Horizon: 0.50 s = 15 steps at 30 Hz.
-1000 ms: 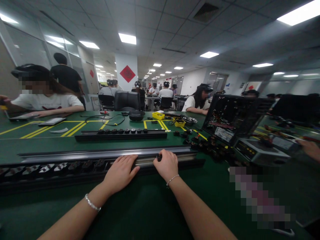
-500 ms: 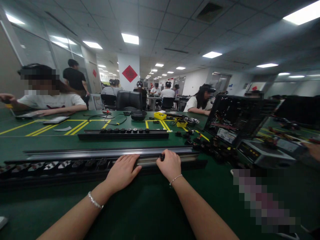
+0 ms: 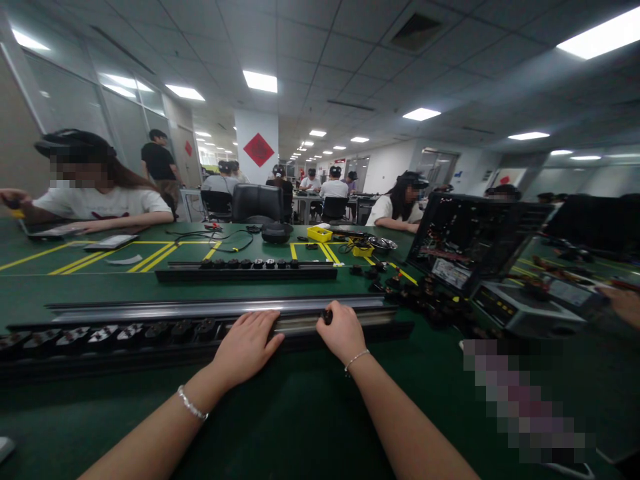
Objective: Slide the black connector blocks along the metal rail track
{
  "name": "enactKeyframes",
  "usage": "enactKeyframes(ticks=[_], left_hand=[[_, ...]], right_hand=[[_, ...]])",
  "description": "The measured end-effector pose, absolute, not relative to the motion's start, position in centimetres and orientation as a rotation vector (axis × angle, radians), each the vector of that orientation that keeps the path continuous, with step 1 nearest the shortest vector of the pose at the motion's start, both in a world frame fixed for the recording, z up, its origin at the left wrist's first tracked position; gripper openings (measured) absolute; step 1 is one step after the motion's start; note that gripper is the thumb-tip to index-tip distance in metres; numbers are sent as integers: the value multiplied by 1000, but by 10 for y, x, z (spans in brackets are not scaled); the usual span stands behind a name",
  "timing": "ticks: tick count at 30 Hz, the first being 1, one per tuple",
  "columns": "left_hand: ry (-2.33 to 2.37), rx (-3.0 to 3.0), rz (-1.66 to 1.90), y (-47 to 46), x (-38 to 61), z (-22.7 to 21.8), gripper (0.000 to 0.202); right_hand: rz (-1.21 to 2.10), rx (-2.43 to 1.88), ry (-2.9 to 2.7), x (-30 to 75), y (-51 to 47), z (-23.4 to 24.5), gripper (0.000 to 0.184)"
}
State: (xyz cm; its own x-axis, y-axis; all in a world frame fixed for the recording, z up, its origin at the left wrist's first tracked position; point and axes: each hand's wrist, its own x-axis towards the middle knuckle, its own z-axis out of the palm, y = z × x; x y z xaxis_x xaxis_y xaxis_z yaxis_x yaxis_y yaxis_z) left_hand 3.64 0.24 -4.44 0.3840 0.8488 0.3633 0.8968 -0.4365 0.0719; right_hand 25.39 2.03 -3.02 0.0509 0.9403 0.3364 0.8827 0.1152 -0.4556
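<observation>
The long black rail (image 3: 125, 337) lies across the green table (image 3: 300, 420). The left hand (image 3: 247, 345) rests flat and open on it. The right hand (image 3: 343, 335), wrist bent, is curled tight around a small black plug (image 3: 327, 315) on the rail. Bare table lies nearer the person.

Glossy brushed-metal rail (image 3: 200, 308), matt black plastic socket strip (image 3: 125, 333), matt green smooth table mat (image 3: 280, 413), shiny yellow plastic bin (image 3: 319, 233).
</observation>
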Motion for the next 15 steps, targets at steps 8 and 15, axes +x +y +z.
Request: enactKeyframes(ticks=[8,15], left_hand=[[-1607,-2501,-505,1,39,-43,59],[-1578,-2482,-510,2,38,-45,58]], right_hand=[[65,-1777,-1814,255,18,-31,10],[18,-1822,-1799,255,17,-32,10]])
